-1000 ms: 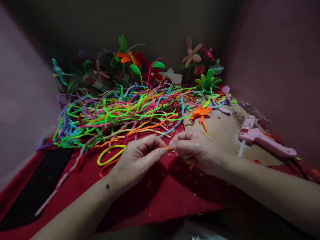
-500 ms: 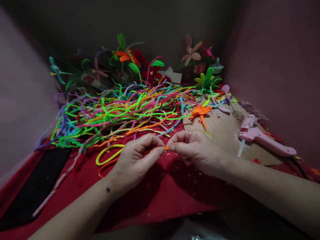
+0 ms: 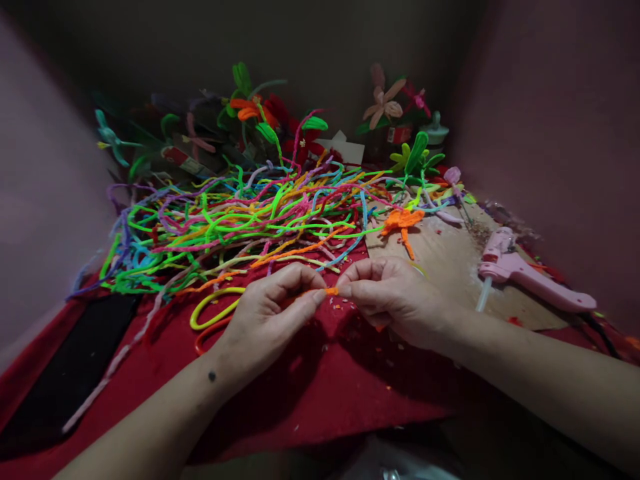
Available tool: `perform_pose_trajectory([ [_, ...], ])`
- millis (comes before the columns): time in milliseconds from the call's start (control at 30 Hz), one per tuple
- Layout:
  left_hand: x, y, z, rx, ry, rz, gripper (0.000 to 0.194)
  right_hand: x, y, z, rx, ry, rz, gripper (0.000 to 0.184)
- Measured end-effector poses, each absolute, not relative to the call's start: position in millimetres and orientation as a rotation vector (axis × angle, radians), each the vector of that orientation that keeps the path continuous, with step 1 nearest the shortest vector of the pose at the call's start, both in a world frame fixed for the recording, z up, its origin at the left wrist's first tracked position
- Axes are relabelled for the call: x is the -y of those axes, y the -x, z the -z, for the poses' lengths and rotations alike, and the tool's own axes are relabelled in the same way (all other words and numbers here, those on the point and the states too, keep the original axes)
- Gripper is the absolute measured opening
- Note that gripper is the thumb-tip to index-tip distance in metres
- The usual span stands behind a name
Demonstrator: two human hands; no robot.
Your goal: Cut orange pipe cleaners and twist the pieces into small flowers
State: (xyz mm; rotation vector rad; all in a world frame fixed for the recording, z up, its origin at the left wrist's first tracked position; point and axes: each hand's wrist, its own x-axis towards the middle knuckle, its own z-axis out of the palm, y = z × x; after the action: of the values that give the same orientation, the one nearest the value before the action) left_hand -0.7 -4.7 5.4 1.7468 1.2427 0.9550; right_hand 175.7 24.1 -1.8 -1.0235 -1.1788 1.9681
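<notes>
An orange pipe cleaner [image 3: 331,291] runs between my two hands, with only a short fuzzy stretch showing. My left hand [image 3: 280,313] pinches it between thumb and forefinger. From the other side my right hand [image 3: 395,300] grips it in the same kind of pinch, and a bit of orange shows under its curled fingers. The rest of the pipe cleaner is hidden by the fingers. Beside my left hand lie yellow and red loops [image 3: 215,317], perhaps scissor handles. Beyond the hands an orange pipe-cleaner piece [image 3: 401,222] rests on the cardboard [image 3: 435,267].
A large tangle of coloured pipe cleaners [image 3: 250,220] spreads behind my hands. At the right lies a pink glue gun [image 3: 525,273]. A black phone-like slab [image 3: 65,373] is on the red cloth [image 3: 320,400] at left. Pipe-cleaner flowers [image 3: 385,107] stand at the back.
My fingertips have moved slightly apart, so more of the orange pipe cleaner shows between them. Both hands keep their pinch.
</notes>
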Motion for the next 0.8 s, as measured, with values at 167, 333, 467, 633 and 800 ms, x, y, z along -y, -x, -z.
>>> perform_pose_trajectory([
  [167, 4.8, -0.1, -0.7, -1.123, -2.079, -1.026, 0.016, -25.4, -176.4, 3.6, 1.155, 0.995, -2.065, 0.019],
  [333, 4.4, 0.5, 1.5, -1.16, -2.246, -1.09, 0.012, -26.4, -177.5, 2.3, 1.155, 0.957, -2.149, 0.02],
  [467, 3.9, 2.2, 0.0, -1.248, -2.228, -1.084, 0.008, -27.7, -180.9, -7.8, 1.309, 1.057, -2.021, 0.017],
  [633, 0.1, 4.7, 1.2, -1.387, -2.126, -1.063, 0.006, -34.2, -191.6, -18.3, 1.638, 1.186, -1.842, 0.019],
  [800, -1.8, 2.9, 0.3, -1.386, -2.073, -0.955, 0.01, -40.1, -200.3, -16.6, 1.735, 1.134, -1.746, 0.021],
])
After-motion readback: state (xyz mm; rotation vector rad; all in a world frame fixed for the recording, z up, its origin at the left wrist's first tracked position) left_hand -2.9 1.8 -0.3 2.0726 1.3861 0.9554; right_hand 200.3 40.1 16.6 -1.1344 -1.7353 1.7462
